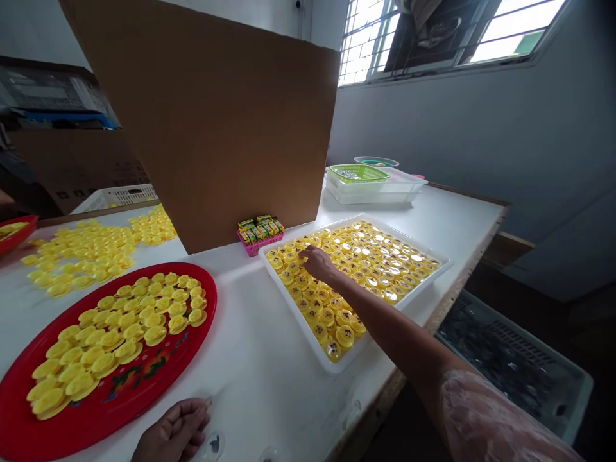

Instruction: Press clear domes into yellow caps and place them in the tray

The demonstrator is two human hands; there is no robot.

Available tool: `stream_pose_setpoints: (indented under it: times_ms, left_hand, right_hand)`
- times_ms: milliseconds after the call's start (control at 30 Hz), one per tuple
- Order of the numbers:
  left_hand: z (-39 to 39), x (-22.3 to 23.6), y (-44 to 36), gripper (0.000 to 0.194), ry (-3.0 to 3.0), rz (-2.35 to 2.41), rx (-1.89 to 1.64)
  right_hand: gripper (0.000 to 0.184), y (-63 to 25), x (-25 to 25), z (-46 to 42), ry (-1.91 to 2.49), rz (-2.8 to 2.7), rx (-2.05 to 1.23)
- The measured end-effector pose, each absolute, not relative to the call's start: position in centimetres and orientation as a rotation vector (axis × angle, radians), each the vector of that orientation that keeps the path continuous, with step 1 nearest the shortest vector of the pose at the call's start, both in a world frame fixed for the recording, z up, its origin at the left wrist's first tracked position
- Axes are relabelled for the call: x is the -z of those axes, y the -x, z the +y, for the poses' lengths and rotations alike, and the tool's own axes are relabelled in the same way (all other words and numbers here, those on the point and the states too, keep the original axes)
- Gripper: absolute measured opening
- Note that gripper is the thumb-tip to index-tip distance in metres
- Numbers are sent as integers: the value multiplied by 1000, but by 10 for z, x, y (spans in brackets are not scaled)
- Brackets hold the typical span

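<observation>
Head view: left hand (176, 433), bottom of frame, fingers curled beside a clear disc (214, 445); grip can't be told. Red tray (190, 353), lower left, bears plain yellow pieces (113, 339). Right of centre, white tray (315, 350) full of printed yellow pieces (344, 335); right hand (318, 262) at its far left part, fingers bent down to them, hold unclear. Beyond: pink basket (260, 246), cardboard panel (226, 128).
</observation>
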State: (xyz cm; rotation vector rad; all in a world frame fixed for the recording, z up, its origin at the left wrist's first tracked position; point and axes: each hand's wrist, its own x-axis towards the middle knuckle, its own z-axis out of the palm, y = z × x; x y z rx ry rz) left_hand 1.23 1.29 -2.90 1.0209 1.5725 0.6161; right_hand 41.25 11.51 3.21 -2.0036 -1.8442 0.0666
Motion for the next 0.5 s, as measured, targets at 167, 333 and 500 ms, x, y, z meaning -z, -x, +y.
stream_pose_setpoints:
  times_ms: [167, 333, 500]
  left_hand:
    - [9, 20, -13, 50, -1006, 1554, -621]
    - [6, 10, -13, 51, -975, 1526, -629]
    - [7, -2, -11, 49, -1000, 1505, -633]
  right_hand:
    - [41, -410, -33, 112, 1980, -1885, -79]
    - [48, -411, -32, 105, 1988, -1877, -44]
    - [45, -406, -44, 92, 1994, -1818, 8]
